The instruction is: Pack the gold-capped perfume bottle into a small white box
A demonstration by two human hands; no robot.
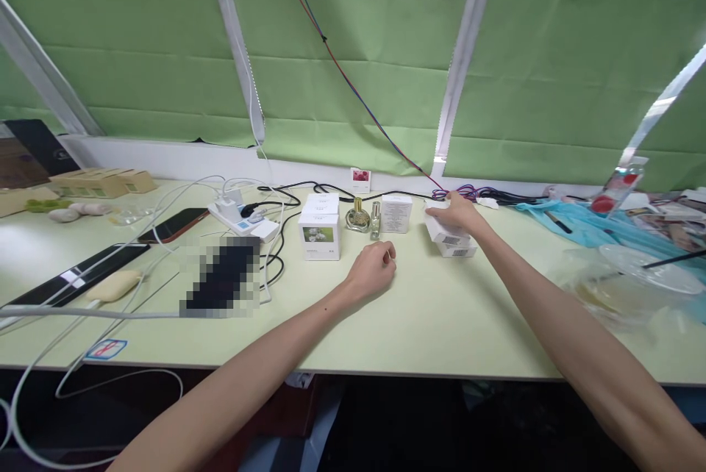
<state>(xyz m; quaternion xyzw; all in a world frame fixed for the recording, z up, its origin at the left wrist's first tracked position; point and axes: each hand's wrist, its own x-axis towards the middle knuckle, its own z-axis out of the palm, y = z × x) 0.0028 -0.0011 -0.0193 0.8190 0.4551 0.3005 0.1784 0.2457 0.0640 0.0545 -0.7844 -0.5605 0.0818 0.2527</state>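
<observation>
My right hand (457, 212) is closed on a small white box (448, 231), its fingers over the top. Right beneath it, partly covered, lies another white box (457, 248) on the table. My left hand (373, 268) rests on the table in a loose fist, and I see nothing in it. Just beyond that hand stand a round glass perfume bottle (358, 217) with a gold cap and a slim clear bottle (376, 222). An upright white box (396, 214) with printed text is beside them. White boxes with a plant picture (321, 240) stand to the left.
A power strip (237, 216) with tangled cables and several dark phones (175, 225) occupy the left side. At the right are a plastic cup (623, 281) with a straw, a blue cloth (579, 226) and a clear bottle (618, 185). Green blinds (353, 104) hang behind the table (419, 332).
</observation>
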